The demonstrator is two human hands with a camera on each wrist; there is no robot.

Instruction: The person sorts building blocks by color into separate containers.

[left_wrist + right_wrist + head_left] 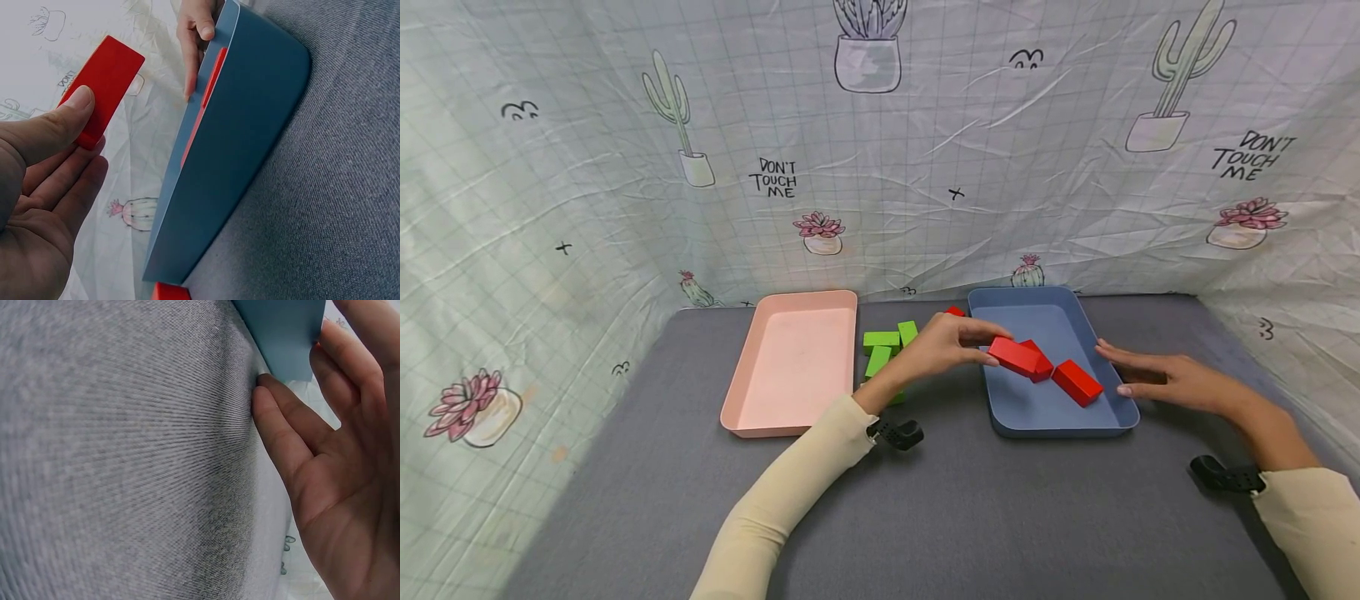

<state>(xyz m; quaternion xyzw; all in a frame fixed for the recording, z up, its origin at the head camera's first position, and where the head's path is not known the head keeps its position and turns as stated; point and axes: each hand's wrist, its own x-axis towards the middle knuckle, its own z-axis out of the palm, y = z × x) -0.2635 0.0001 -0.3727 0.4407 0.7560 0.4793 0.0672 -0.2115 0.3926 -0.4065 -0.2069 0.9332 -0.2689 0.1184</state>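
Note:
My left hand (934,347) pinches a red block (1011,356) between thumb and fingers, over the left part of the blue tray (1022,410). The left wrist view shows this held block (115,78) raised apart from the tray wall (219,144). Inside the tray lie another red block (1037,367), partly hidden behind the held one, and a red block (1078,383) to its right. My right hand (1187,382) is at the tray's right side, its fingers extended toward the wall. In the right wrist view its fingertips (317,347) touch or nearly touch the tray.
A pink tray (790,362) stands on the left of the grey cloth surface (1000,508). Several green blocks (882,340) lie between the trays, partly covered by my left arm. One more red block (954,311) is beside the blue tray's far left corner. A printed curtain (925,217) hangs behind.

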